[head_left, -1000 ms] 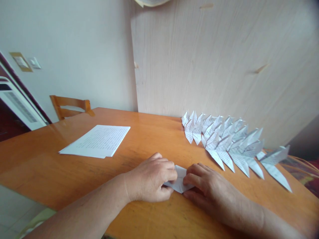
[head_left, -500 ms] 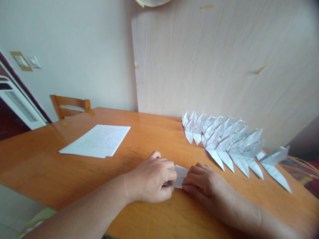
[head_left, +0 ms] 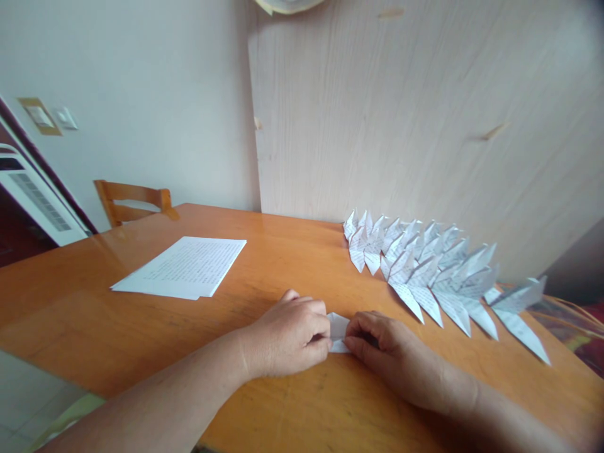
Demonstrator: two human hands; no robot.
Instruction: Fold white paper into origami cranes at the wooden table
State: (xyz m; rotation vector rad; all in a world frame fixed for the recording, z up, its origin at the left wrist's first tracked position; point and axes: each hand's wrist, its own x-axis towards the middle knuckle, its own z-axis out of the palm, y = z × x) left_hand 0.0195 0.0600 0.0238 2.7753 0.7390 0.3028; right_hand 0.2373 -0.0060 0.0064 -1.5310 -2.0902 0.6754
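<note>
Paper [head_left: 338, 328], folded small and white, is held low at the wooden table [head_left: 283, 258], to the right of the stack of written sheets [head_left: 191, 267] and nearer the person than that stack. The left hand [head_left: 293, 333] grips the paper's end toward the stack, fingers curled and thumb pressed against them. The right hand [head_left: 399, 355] pinches the end farther from the stack between thumb and bent fingers. Only the paper's middle shows between the two hands; whether its underside touches the wood, I cannot tell. Well to the right of the stack, many folded pieces [head_left: 441, 270] with pointed tips stand close together in rows, writing visible on them. Beyond the stack, to its left, a wooden chair [head_left: 134, 194] stands at the table; beyond it to the right rises a pale board [head_left: 377, 113].
</note>
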